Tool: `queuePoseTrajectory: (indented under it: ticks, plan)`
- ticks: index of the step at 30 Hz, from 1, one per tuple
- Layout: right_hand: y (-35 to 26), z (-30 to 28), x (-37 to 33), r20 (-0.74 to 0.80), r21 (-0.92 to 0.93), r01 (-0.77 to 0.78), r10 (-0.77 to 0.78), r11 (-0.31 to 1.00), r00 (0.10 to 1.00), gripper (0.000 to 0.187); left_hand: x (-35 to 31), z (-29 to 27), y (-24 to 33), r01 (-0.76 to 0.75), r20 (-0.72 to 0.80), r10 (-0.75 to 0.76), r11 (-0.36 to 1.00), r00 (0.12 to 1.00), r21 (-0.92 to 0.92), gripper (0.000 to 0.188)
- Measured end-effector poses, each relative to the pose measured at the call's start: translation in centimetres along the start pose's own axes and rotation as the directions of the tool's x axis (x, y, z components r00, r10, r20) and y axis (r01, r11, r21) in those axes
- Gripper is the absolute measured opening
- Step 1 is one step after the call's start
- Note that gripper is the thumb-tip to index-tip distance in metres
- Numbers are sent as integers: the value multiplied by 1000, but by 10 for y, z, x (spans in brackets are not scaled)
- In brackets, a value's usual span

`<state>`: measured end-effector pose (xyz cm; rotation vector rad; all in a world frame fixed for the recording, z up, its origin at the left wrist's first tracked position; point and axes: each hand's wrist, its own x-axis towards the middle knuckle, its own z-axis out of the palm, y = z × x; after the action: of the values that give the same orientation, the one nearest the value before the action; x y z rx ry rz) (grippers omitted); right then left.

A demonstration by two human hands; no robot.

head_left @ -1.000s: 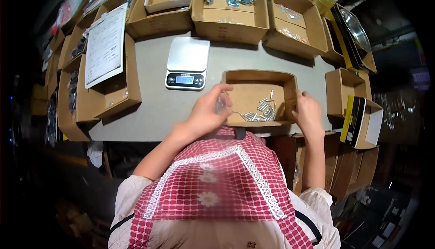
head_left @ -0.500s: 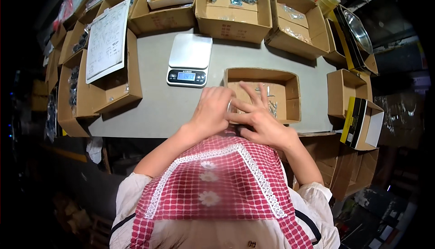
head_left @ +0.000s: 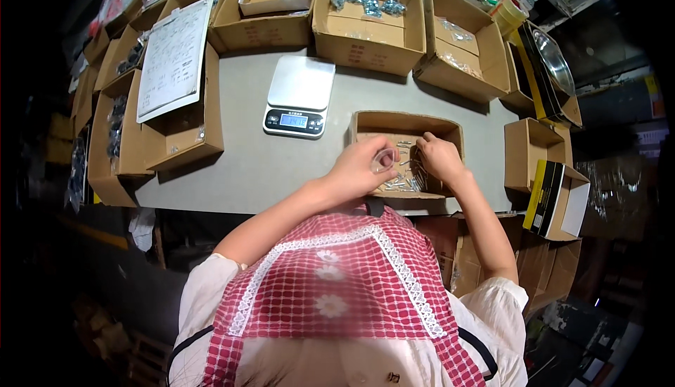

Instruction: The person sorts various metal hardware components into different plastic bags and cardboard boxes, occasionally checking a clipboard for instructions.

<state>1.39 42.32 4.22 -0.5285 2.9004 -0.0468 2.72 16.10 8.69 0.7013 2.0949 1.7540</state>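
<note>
My left hand (head_left: 357,167) is closed around a small clear plastic container (head_left: 383,160) with a round open mouth; I cannot tell whether it is a bag or a cup. It is over the near left part of an open cardboard box (head_left: 450,130). Loose silvery screws (head_left: 402,184) lie scattered on the box's bottom. Inside the same box, toward its right side, my right hand (head_left: 440,158) reaches down with fingers drawn together among the screws. What its fingertips hold is hidden.
A digital scale (head_left: 302,84) stands left of the box, its display lit. Cardboard boxes with small bagged parts (head_left: 367,0) line the far edge. At left, a clipboard with paper (head_left: 176,60) leans on a box. A smaller carton (head_left: 538,151) stands at right.
My hands were together at the box's near left edge, the right fingers spread. Now the right hand is farther right inside the box, fingers drawn together, and the left shows the clear container's round mouth.
</note>
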Motion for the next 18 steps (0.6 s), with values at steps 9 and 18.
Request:
queuePoseTrajectory:
  ticks: [9,18]
  plan:
    - [1,1,0,-92,-92,129,-137,987,986,15,-2,3,-6,115,26,-114,993,993,-30,28]
    - [-13,-6,16,-180,-62,192,-200,980,963,11,-1,3,-12,139,33,-136,985,990,-103,28]
